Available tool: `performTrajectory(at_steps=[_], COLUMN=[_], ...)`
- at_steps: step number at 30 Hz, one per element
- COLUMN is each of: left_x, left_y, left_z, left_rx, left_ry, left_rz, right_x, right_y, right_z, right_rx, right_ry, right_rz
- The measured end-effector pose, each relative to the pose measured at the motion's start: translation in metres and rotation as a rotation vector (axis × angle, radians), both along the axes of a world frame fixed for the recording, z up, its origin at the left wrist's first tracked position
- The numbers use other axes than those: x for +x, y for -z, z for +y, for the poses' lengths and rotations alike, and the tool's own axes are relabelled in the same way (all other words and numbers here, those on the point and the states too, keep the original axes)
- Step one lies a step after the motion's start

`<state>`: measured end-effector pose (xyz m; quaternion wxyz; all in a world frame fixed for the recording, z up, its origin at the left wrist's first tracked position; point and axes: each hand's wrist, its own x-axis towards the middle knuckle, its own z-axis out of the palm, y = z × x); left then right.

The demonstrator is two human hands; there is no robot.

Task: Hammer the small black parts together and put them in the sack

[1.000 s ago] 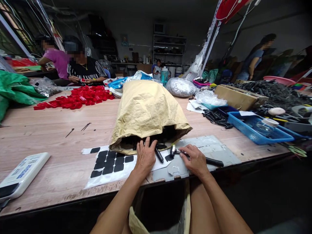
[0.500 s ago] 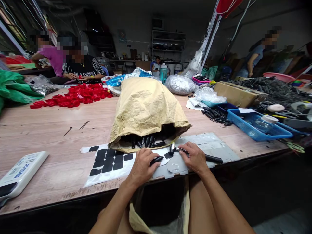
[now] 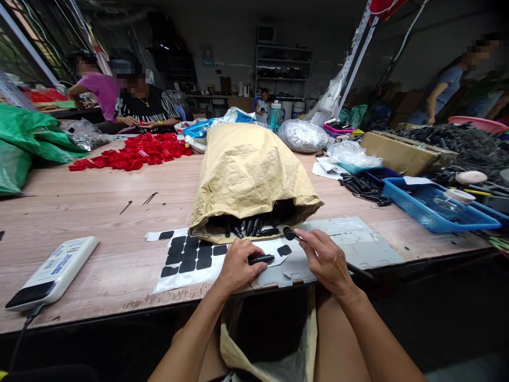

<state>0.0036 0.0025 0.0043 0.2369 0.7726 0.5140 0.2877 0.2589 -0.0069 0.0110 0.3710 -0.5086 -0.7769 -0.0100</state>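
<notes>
My left hand [image 3: 238, 265] is closed on a short black cylindrical part [image 3: 261, 259] near the table's front edge. My right hand [image 3: 324, 257] grips a small hammer [image 3: 290, 234] by its handle, head lifted a little above the grey metal plate [image 3: 350, 246]. Just beyond my hands lies a tan paper sack [image 3: 248, 178] on its side, mouth toward me, with several black parts [image 3: 248, 227] showing inside. A white sheet with black square pads [image 3: 186, 257] lies left of my left hand.
A white scale [image 3: 53, 273] sits at the front left. Red pieces [image 3: 131, 154] are heaped at the far left near two seated people. A blue tray [image 3: 435, 207], loose black parts [image 3: 363, 187] and a cardboard box [image 3: 405, 151] stand to the right. An open bag [image 3: 270, 350] hangs below the table edge.
My left hand drew a black part out of the sack's mouth back to the front edge. My right hand lifted the hammer off the plate.
</notes>
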Motion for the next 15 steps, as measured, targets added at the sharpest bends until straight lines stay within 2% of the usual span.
performTrajectory(at_steps=[3, 7, 10, 15], left_x=[-0.001, -0.001, -0.001, 0.0], left_y=[0.002, 0.004, 0.003, 0.001], left_z=[-0.001, -0.001, -0.001, -0.003], left_rx=[0.001, 0.01, 0.021, 0.003], left_ry=[0.006, 0.006, 0.002, 0.003], left_rz=[0.01, -0.006, 0.005, 0.0], right_x=[-0.022, -0.041, -0.049, -0.053], right_y=[-0.009, -0.009, -0.006, -0.002], right_z=[-0.014, -0.027, -0.034, -0.039], right_rx=[-0.063, -0.111, -0.078, -0.085], right_ry=[-0.125, -0.202, -0.194, -0.127], right_rz=[0.121, 0.122, 0.109, -0.079])
